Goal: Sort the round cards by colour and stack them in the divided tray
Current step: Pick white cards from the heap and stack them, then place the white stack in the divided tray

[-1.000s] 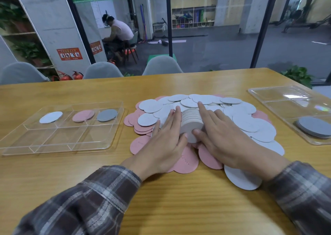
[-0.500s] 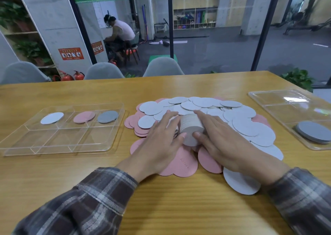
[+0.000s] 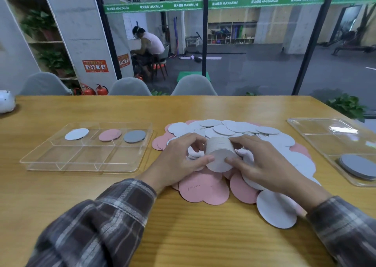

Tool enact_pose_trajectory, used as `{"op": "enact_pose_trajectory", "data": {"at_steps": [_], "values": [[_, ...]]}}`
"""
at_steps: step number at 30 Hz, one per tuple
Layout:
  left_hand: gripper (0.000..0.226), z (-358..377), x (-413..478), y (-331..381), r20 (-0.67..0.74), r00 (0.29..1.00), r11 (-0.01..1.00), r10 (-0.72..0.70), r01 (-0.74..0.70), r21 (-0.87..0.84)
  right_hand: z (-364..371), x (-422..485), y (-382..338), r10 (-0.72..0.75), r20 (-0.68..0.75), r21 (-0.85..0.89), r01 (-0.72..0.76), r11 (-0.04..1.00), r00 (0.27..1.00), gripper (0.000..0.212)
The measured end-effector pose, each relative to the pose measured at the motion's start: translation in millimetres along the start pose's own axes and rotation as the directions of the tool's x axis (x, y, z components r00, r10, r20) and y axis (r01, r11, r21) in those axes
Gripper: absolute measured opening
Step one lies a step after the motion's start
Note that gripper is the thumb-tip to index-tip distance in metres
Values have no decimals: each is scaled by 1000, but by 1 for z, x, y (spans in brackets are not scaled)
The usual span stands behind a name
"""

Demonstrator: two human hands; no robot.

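Currently, a stack of white cards (image 3: 218,152) is gripped from both sides by the left hand (image 3: 179,160) and right hand (image 3: 262,165), fingers curled round it, over the loose pile (image 3: 244,128) at the centre of the table (image 3: 203,236). The divided tray (image 3: 81,158) is set toward its left edge.

Gym lounge area, glass wall (image 3: 254,63) with green MAXIMUM band (image 3: 223,3), equipment shelves (image 3: 231,33) and weight bench (image 3: 354,46) beyond

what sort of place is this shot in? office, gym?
Most likely a gym's lounge or meeting area. Behind the wooden table, a glass wall carries a green MAXIMUM banner; beyond it are cubby shelves of gear and what looks like a workout bench.
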State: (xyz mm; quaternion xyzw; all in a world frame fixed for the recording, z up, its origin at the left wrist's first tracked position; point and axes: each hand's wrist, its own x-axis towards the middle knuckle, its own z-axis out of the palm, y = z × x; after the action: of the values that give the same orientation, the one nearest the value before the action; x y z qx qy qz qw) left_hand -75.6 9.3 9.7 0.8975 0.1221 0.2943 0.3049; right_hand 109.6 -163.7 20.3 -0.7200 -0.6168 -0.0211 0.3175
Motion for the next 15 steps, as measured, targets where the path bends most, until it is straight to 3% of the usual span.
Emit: {"op": "enact_pose_trajectory", "data": {"at_steps": [5, 9, 15], "values": [[24, -38, -2, -2, -8, 1000, 999, -21, 21, -38, -2, 23, -28, -17, -1, 63, 17, 998, 1000, 43], [22, -78, -14, -13, -50, 998, 998, -48, 47, -36, 7, 56, -62, -44, 53, 108, 38, 993, 998, 33], [19, -144, -39, -47, -151, 976, 988, -154, 155, -5, 48, 117, -115, -106, 142, 147, 85, 985, 984, 35]]}}
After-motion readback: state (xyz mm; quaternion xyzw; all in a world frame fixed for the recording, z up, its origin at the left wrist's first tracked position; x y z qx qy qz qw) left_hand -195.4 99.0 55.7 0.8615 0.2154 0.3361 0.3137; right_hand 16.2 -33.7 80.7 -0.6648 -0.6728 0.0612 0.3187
